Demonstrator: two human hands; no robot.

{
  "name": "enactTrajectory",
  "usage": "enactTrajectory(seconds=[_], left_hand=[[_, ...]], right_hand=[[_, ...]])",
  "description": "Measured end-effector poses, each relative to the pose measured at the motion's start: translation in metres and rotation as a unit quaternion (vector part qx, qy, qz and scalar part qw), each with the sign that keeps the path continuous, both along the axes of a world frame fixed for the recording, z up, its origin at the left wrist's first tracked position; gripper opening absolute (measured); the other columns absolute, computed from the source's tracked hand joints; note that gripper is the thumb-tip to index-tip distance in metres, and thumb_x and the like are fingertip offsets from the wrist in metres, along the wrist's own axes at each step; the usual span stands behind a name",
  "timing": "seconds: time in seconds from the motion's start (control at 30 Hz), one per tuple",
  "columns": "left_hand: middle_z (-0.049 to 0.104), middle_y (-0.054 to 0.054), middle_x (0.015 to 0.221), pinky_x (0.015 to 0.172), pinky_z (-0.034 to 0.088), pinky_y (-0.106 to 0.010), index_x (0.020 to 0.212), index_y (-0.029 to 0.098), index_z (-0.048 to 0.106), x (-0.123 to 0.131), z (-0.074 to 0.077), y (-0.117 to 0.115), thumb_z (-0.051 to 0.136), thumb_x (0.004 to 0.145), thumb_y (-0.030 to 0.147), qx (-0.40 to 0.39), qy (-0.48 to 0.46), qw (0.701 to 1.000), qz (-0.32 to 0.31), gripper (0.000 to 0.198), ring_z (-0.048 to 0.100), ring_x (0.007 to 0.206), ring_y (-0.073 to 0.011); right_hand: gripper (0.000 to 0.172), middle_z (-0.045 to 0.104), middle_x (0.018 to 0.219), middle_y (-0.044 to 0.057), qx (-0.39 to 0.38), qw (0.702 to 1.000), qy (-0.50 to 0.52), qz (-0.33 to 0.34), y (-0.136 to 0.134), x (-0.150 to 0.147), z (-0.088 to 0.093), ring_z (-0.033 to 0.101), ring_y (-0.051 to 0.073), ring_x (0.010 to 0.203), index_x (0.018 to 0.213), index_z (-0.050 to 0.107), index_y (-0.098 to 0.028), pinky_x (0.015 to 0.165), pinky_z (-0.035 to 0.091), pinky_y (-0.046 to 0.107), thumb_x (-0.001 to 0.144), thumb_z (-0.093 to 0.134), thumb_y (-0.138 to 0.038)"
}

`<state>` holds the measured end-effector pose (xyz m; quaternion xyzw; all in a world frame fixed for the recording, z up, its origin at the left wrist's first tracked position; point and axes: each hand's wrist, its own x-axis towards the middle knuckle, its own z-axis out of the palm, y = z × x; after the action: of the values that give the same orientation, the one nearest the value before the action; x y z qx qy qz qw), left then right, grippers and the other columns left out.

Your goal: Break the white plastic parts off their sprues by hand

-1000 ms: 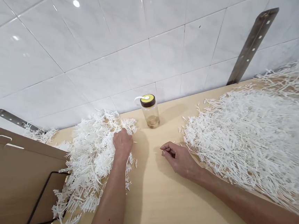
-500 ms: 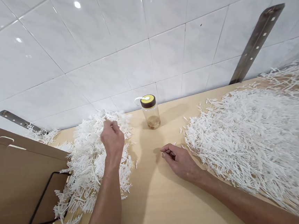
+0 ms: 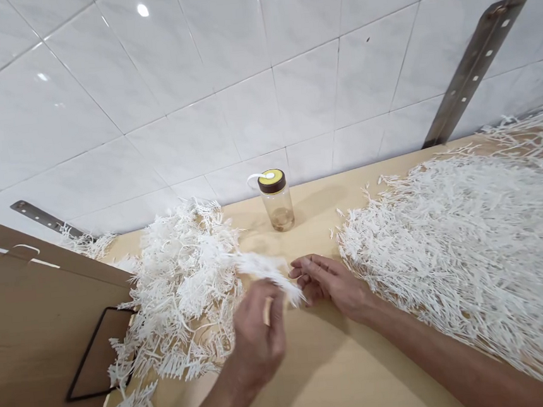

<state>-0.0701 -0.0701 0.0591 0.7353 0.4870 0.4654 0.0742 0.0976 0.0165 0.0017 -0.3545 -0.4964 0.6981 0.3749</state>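
Observation:
My left hand (image 3: 258, 334) is closed on a white plastic comb-like strip (image 3: 262, 269), lifted a little over the wooden table (image 3: 324, 376) and blurred by motion. My right hand (image 3: 328, 281) rests on the table just right of it, fingers loosely curled, its fingertips near the strip's end. A tangled heap of white branched strips (image 3: 179, 294) lies to the left. A wide pile of loose white sticks (image 3: 469, 243) covers the right side.
A small clear jar with a yellow and brown lid (image 3: 276, 200) stands at the back by the white tiled wall (image 3: 242, 86). A brown cardboard box (image 3: 31, 338) with a black handle sits at the left. Metal brackets (image 3: 473, 65) are fixed to the wall.
My left hand lifted from the left heap with a white strip and carried it right and nearer, up to my right hand. My right hand barely moved.

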Motion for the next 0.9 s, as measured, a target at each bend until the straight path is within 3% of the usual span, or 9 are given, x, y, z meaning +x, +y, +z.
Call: enactTrajectory(seconds=[0.07, 0.13, 0.23, 0.37, 0.47, 0.57, 0.73, 0.8, 0.9], left_hand=[[0.067, -0.010, 0.098, 0.080, 0.054, -0.033, 0.100, 0.018, 0.059, 0.013, -0.016, -0.011, 0.052, 0.090, 0.004, -0.038, 0.040, 0.994, -0.091, 0.019, 0.063, 0.095, -0.0207], [0.067, -0.010, 0.093, 0.079, 0.053, -0.036, 0.100, 0.017, 0.060, 0.022, -0.026, -0.015, 0.052, 0.089, 0.003, -0.055, 0.074, 0.987, -0.129, 0.020, 0.060, 0.091, -0.0218], [0.067, -0.011, 0.093, 0.082, 0.053, -0.039, 0.101, 0.016, 0.061, 0.026, -0.028, -0.013, 0.052, 0.088, 0.002, -0.055, 0.094, 0.984, -0.140, 0.021, 0.059, 0.093, -0.0226], [0.067, -0.010, 0.090, 0.080, 0.054, -0.040, 0.098, 0.017, 0.063, 0.025, -0.023, -0.010, 0.051, 0.090, 0.006, -0.068, 0.111, 0.981, -0.146, 0.018, 0.061, 0.091, -0.0232], [0.067, -0.011, 0.097, 0.079, 0.056, -0.037, 0.103, 0.018, 0.064, 0.024, -0.021, -0.011, 0.051, 0.091, 0.008, -0.089, 0.105, 0.980, -0.144, 0.020, 0.063, 0.093, -0.0222], [0.066, -0.011, 0.104, 0.084, 0.056, -0.033, 0.107, 0.018, 0.063, 0.018, -0.017, -0.009, 0.054, 0.091, 0.007, -0.055, 0.060, 0.991, -0.103, 0.022, 0.064, 0.098, -0.0200], [0.067, -0.011, 0.110, 0.095, 0.052, -0.042, 0.116, 0.021, 0.061, -0.004, -0.009, 0.015, 0.057, 0.091, 0.013, 0.030, 0.114, 0.990, 0.071, 0.026, 0.062, 0.109, -0.0246], [0.067, -0.012, 0.117, 0.102, 0.047, -0.048, 0.121, 0.020, 0.058, -0.010, -0.008, 0.026, 0.060, 0.090, 0.021, -0.004, 0.157, 0.985, 0.072, 0.031, 0.057, 0.120, -0.0290], [0.072, -0.010, 0.104, 0.087, 0.051, -0.044, 0.128, 0.020, 0.054, -0.013, -0.011, 0.037, 0.061, 0.089, 0.026, -0.122, 0.164, 0.974, 0.096, 0.040, 0.065, 0.100, -0.0281]], right_hand=[[0.055, 0.068, 0.083, 0.007, -0.032, 0.998, 0.029, 0.035, -0.001, 0.002, 0.004, 0.061, 0.016, 0.066, 0.097, 0.067, -0.017, 0.057, 0.050, 0.029, 0.085, 0.056, -0.069], [0.057, 0.067, 0.080, 0.005, -0.017, 0.996, 0.004, 0.091, -0.003, 0.006, 0.008, 0.060, 0.017, 0.067, 0.096, 0.068, -0.016, 0.058, 0.048, 0.028, 0.080, 0.062, -0.070], [0.057, 0.066, 0.079, 0.004, 0.031, 0.986, -0.038, 0.159, -0.004, 0.015, 0.015, 0.059, 0.017, 0.069, 0.098, 0.070, -0.015, 0.061, 0.047, 0.028, 0.079, 0.064, -0.069], [0.057, 0.069, 0.088, 0.005, 0.079, 0.972, -0.071, 0.210, -0.001, 0.029, 0.030, 0.062, 0.020, 0.076, 0.116, 0.069, -0.019, 0.067, 0.048, 0.030, 0.082, 0.064, -0.064], [0.049, 0.071, 0.090, 0.004, 0.114, 0.963, -0.138, 0.201, 0.003, 0.035, 0.037, 0.063, 0.020, 0.076, 0.117, 0.068, -0.022, 0.068, 0.049, 0.030, 0.080, 0.072, -0.053], [0.042, 0.069, 0.076, 0.002, 0.061, 0.979, -0.159, 0.115, 0.008, 0.034, 0.034, 0.063, 0.019, 0.067, 0.110, 0.067, -0.020, 0.063, 0.050, 0.030, 0.084, 0.066, -0.053], [0.043, 0.065, 0.069, 0.000, -0.018, 0.995, -0.092, 0.043, 0.013, 0.028, 0.018, 0.060, 0.016, 0.056, 0.099, 0.064, -0.018, 0.053, 0.048, 0.028, 0.081, 0.069, -0.057], [0.044, 0.065, 0.067, 0.000, -0.022, 0.996, -0.081, 0.040, 0.013, 0.027, 0.016, 0.059, 0.015, 0.054, 0.098, 0.064, -0.018, 0.051, 0.047, 0.027, 0.080, 0.069, -0.059], [0.044, 0.067, 0.069, 0.001, -0.030, 0.997, -0.074, 0.022, 0.013, 0.027, 0.019, 0.059, 0.015, 0.053, 0.095, 0.064, -0.019, 0.050, 0.047, 0.027, 0.080, 0.068, -0.060]])
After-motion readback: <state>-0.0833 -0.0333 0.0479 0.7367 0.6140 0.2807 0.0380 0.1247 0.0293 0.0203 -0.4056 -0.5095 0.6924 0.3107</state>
